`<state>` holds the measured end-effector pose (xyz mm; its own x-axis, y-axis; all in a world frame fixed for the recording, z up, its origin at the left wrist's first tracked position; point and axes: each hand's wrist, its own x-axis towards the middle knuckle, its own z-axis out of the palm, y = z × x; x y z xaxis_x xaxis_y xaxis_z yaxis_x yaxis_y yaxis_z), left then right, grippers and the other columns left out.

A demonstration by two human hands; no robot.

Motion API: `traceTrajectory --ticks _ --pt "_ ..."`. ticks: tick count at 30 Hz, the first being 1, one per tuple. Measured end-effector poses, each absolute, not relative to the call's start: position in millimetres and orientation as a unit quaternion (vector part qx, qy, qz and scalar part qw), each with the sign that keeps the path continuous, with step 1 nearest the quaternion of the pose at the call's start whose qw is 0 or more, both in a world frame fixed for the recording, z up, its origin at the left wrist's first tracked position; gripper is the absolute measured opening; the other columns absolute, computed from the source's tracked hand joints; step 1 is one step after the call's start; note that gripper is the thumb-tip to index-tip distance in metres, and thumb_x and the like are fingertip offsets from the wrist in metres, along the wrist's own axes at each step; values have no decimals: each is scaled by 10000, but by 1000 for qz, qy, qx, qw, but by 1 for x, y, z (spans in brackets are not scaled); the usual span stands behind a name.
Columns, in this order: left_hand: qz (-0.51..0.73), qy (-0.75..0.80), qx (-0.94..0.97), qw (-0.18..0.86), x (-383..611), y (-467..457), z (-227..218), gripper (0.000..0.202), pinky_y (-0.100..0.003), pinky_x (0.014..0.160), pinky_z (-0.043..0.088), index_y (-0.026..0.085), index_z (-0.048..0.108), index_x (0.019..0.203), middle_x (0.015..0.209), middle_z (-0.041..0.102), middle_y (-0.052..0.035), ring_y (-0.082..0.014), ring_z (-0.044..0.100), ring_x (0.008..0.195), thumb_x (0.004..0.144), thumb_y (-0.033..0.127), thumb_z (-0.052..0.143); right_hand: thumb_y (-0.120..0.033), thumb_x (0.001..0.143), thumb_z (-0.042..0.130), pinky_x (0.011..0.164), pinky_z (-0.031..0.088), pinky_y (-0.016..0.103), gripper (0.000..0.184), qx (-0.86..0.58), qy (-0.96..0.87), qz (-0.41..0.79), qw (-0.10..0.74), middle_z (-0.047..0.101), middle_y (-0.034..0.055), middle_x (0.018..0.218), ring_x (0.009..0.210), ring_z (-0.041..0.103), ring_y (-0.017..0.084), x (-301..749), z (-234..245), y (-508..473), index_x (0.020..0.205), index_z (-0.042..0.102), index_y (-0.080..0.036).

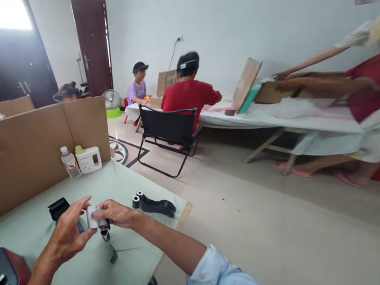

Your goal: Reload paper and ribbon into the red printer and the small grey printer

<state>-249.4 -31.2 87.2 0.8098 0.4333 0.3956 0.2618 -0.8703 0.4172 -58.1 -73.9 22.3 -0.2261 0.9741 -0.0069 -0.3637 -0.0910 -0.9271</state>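
My left hand (68,230) and my right hand (115,213) meet above the pale green table (89,279). Both pinch a small white block with a dark metal piece (97,220) hanging from it. The left fingers close on its left end and the right fingers grip the dark part. A small dark part (113,255) lies on the table just below my hands. Behind the left hand sits a black open case (58,208). A black curved piece with two rollers (154,205) lies to the right of my hands.
A water bottle (70,163) and a white jug (88,158) stand by the cardboard screen (18,157). A black and red device (0,280) sits at the table's left edge. Two seated people, a black folding chair (167,131) and a leaning person's arms over a long table (278,116) fill the room beyond.
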Motion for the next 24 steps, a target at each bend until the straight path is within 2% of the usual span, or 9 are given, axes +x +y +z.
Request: traceTrajectory --ticks 3,5,7,9,12,15,19,22,24 --pt "186 184 963 63 -245 -36 84 657 -495 984 583 194 572 1397 1187 707 -138 -314 672 1126 759 38 597 -660 520 960 505 395 219 616 -406 -478 597 500 615 -42 554 509 525 82 -60 22 -72 659 657 -142" --pt "164 188 968 35 -243 -38 81 654 -505 947 592 196 599 1365 1108 715 -133 -323 677 1081 740 10 553 -630 531 965 504 375 217 588 -430 -486 576 498 602 -47 539 514 517 83 -62 21 -72 638 649 -146" --pt "189 184 962 70 -245 -37 77 652 -494 960 596 215 564 1414 1159 714 -129 -316 689 1089 778 71 582 -635 540 962 509 388 222 589 -426 -464 583 513 599 -45 543 517 521 89 -63 20 -73 646 646 -150" --pt "245 181 940 151 -251 -31 72 678 -447 966 609 246 477 1497 1283 692 -119 -293 715 1099 843 225 653 -658 550 954 513 419 230 605 -394 -421 619 532 609 -35 575 521 529 94 -63 19 -74 687 653 -152" --pt "282 201 906 241 -255 -12 61 660 -359 844 648 299 418 1532 1255 712 -75 -245 773 950 919 384 646 -651 553 964 512 440 239 618 -338 -376 686 522 627 -19 646 553 559 110 -59 19 -71 765 673 -150" --pt "279 165 928 183 -249 5 51 619 -355 827 645 320 500 1476 1226 738 -68 -276 773 977 886 390 674 -576 542 999 535 422 230 571 -379 -391 666 510 637 -21 653 568 557 101 -52 17 -64 732 676 -144" --pt "262 136 951 90 -241 6 45 495 -477 881 621 335 610 1372 1162 748 -76 -343 740 1019 880 282 603 -517 558 1010 529 371 207 527 -470 -417 592 504 584 -57 577 538 500 73 -48 15 -61 648 652 -141" --pt "279 170 930 166 -242 0 47 597 -483 864 643 392 509 1461 1217 726 -40 -321 745 1010 885 375 665 -587 626 966 530 401 216 549 -416 -398 629 523 604 -35 614 553 525 88 -51 16 -65 683 646 -144" --pt "296 210 895 258 -246 -7 53 653 -437 863 655 354 449 1501 1279 701 -57 -284 759 1008 896 416 689 -632 654 940 531 440 229 572 -351 -378 665 540 623 -16 659 577 552 102 -54 18 -71 748 657 -144"
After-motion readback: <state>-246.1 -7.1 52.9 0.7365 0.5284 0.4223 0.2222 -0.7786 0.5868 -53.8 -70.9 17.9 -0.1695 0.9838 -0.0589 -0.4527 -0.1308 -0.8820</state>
